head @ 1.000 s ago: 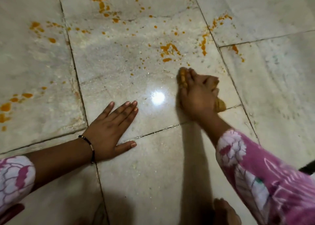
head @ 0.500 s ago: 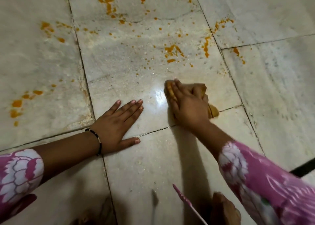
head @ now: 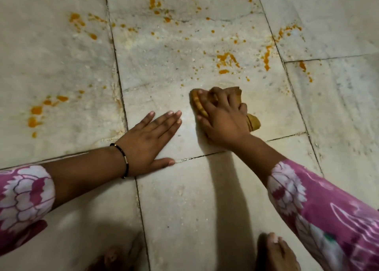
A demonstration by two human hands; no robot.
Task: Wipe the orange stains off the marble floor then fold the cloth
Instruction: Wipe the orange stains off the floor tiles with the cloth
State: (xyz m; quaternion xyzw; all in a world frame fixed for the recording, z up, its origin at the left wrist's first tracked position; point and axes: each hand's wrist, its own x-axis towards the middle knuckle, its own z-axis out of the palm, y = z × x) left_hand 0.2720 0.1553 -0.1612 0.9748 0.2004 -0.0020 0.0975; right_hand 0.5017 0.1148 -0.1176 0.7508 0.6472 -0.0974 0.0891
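Left sleeve (head: 22, 197): pink-magenta fabric, large white flower print outlined in dark purple with maroon patches; ends at the forearm, so wrist and hand are bare.

Right sleeve (head: 320, 213): same pink fabric. White scalloped flower at the cuff, maroon blotches, pale swirling line-work further up, one small green patch near the lower edge.

Left hand (head: 147, 143): thin black bracelet (head: 123, 160) at the wrist, a cord or fine beads, with a short silver-toned tube segment on it. Nails short, unpainted.

Right hand (head: 223, 121): no ring or band visible.

Bare toes (head: 276, 248) at the bottom edge, partly in shadow; no footwear visible.
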